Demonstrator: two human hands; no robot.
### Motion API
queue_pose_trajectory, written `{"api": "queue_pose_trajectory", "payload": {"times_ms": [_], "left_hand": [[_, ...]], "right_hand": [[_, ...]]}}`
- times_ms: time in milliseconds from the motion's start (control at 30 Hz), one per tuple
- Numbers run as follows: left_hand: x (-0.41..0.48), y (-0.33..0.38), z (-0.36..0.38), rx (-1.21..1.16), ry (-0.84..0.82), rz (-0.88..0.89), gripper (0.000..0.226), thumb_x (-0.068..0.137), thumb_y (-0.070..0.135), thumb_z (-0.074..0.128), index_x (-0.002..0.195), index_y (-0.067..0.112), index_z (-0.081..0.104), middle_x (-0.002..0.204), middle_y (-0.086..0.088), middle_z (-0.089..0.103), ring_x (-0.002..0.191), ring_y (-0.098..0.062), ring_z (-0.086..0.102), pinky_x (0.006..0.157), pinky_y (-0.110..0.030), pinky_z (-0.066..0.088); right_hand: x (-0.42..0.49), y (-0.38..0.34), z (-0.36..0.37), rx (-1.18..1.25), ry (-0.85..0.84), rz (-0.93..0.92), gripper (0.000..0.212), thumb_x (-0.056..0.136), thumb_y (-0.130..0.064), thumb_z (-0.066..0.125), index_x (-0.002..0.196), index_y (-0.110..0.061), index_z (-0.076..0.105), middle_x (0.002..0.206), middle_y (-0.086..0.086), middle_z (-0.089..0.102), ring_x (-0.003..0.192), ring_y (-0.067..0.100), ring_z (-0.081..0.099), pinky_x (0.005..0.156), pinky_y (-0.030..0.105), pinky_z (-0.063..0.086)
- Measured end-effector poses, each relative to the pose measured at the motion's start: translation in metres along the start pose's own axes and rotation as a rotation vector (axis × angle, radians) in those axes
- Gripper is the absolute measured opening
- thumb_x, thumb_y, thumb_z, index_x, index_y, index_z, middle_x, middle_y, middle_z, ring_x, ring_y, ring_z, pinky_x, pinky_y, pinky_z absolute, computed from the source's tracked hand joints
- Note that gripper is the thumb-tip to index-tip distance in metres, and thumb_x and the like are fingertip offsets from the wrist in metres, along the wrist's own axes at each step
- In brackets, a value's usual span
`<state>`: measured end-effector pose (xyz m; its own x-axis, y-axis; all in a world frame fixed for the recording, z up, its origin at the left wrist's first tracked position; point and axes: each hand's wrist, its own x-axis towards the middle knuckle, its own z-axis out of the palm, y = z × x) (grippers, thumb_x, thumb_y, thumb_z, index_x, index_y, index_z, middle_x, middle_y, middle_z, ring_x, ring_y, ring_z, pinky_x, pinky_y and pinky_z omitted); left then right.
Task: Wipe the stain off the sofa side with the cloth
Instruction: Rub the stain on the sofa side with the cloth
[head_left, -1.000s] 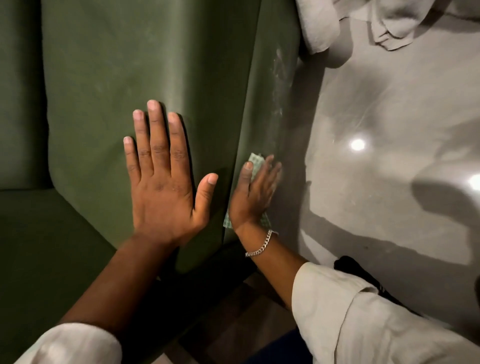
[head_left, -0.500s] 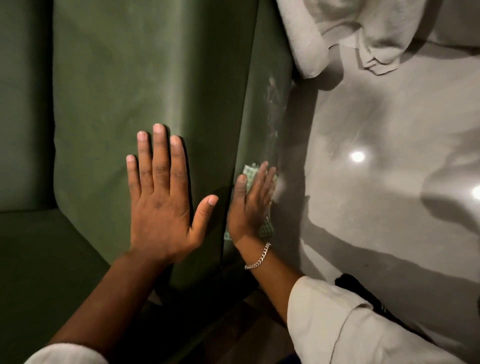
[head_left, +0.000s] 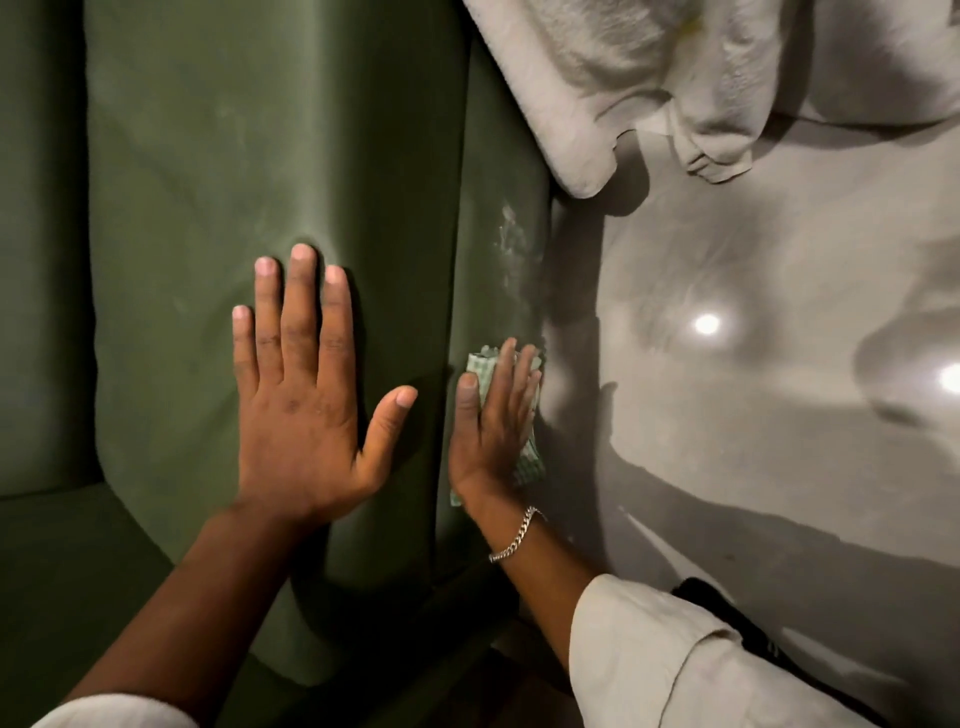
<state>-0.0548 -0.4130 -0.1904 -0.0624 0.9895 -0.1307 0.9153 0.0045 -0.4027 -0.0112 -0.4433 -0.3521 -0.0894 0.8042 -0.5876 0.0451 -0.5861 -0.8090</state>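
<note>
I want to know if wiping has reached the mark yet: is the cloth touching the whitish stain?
Apart. The head view shows bare green fabric between the cloth under the right hand and the stain above.

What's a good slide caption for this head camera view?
Right hand presses checked cloth below stain on sofa side.

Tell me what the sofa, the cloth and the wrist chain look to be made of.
Sofa: green velvet-like upholstery, judging by its soft sheen and brush marks. Cloth under the right hand: thin woven fabric with a small green-white check, probably cotton. Wrist chain: silvery metal links, glinting; the alloy cannot be told.
</note>
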Motion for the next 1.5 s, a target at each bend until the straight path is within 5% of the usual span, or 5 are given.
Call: {"api": "queue_pose_trajectory", "payload": {"times_ms": [400,733,933,1200,1500], "left_hand": [[0.038,0.000,-0.002,0.054,0.015,0.021,0.089,0.091,0.063,0.027,0.156,0.007,0.007,0.167,-0.017,0.005,0.154,-0.037,0.001,0.123,-0.059,0.007],[0.062,-0.010,0.005,0.070,0.064,0.091,0.088,0.090,0.067,0.022,0.157,0.012,0.004,0.167,-0.014,0.006,0.154,-0.037,0.002,0.123,-0.059,0.006],[0.082,-0.007,0.002,0.098,0.081,0.080,0.089,0.089,0.068,0.024,0.157,0.014,0.004,0.168,-0.010,0.004,0.155,-0.036,0.001,0.123,-0.060,0.007],[0.081,-0.001,0.002,0.103,0.079,0.067,0.088,0.091,0.067,0.026,0.157,0.011,0.008,0.167,-0.013,0.007,0.154,-0.038,0.004,0.122,-0.060,0.009],[0.088,0.001,-0.003,0.054,0.079,0.072,0.084,0.092,0.062,0.027,0.157,0.011,0.010,0.167,-0.013,0.007,0.154,-0.038,0.002,0.124,-0.057,0.006]], "right_hand": [[0.049,-0.009,-0.006,0.029,-0.028,-0.094,0.064,0.096,-0.045,0.025,0.154,-0.024,0.010,0.166,0.002,0.002,0.153,0.021,-0.003,0.124,0.048,0.006],[0.110,-0.051,-0.009,-0.074,0.041,-0.572,0.057,0.098,-0.028,0.038,0.150,-0.006,0.027,0.161,0.021,0.018,0.151,0.036,0.012,0.123,0.051,0.014],[0.089,-0.017,-0.005,-0.004,0.048,-0.244,0.061,0.098,-0.036,0.030,0.152,-0.011,0.018,0.163,0.012,0.015,0.153,0.026,0.010,0.123,0.048,0.014],[0.129,-0.061,-0.007,-0.096,0.078,-0.595,0.059,0.098,-0.032,0.033,0.148,-0.001,0.027,0.159,0.024,0.023,0.150,0.036,0.018,0.122,0.050,0.017],[0.078,-0.024,-0.005,-0.032,0.017,-0.195,0.068,0.096,-0.042,0.029,0.153,-0.012,0.008,0.165,0.007,0.004,0.153,0.024,0.002,0.125,0.037,0.002]]}}
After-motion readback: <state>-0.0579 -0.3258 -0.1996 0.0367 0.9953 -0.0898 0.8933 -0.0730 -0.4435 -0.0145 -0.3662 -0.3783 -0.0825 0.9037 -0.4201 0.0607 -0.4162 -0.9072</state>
